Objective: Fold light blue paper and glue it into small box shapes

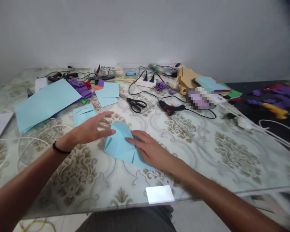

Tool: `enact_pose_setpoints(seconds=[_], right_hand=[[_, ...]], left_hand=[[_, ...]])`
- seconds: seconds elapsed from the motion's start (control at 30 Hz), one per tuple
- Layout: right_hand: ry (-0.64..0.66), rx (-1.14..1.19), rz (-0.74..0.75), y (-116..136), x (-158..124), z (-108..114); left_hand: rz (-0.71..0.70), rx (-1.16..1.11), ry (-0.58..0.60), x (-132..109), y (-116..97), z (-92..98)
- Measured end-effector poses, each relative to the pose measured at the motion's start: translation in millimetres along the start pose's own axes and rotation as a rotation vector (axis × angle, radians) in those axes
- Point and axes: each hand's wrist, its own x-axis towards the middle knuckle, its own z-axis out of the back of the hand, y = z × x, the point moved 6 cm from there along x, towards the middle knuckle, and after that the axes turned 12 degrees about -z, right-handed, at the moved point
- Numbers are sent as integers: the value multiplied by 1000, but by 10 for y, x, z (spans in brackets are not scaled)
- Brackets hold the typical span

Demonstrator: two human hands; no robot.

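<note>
resting right hand (151,149) flat on folded paper (119,147) toward the front edge of the table (99,193), with left hand (93,128) spread alongside.
slanting lengthwise from back left to front right; pale blue, creased.

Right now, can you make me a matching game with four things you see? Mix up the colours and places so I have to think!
Things:
1. glue gun
2. nearest folded paper
3. power strip
4. wristband

Clues:
A. white, with black plugs in it
B. around the left wrist
C. black, with a bit of orange
D. light blue, touched by the right hand

Right pairs: 1-C, 2-D, 3-A, 4-B
</note>
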Motion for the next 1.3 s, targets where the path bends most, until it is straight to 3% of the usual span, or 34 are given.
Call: enact_pose_setpoints(seconds=[0.1,0.23,0.43,0.57,0.73,0.97,1.3], right_hand=[[-54,-115,-104,-24,40,63],[-129,-315,-212,11,64,89],[-174,-423,-239,34,64,81],[-120,-434,-165,51,94,55],[-21,-394,-189,-5,188,18],[-14,-392,-232,-7,253,-3],[41,-403,-316,-53,284,-54]], left_hand=[[27,-1,137,196,41,-200],[-6,126,160,394,-39,-306],[-14,142,207,637,-83,-361],[-25,183,224,743,-114,-416],[-63,244,246,795,-184,-476],[-105,299,321,779,-175,-555],[-156,338,323,743,-207,-640]])
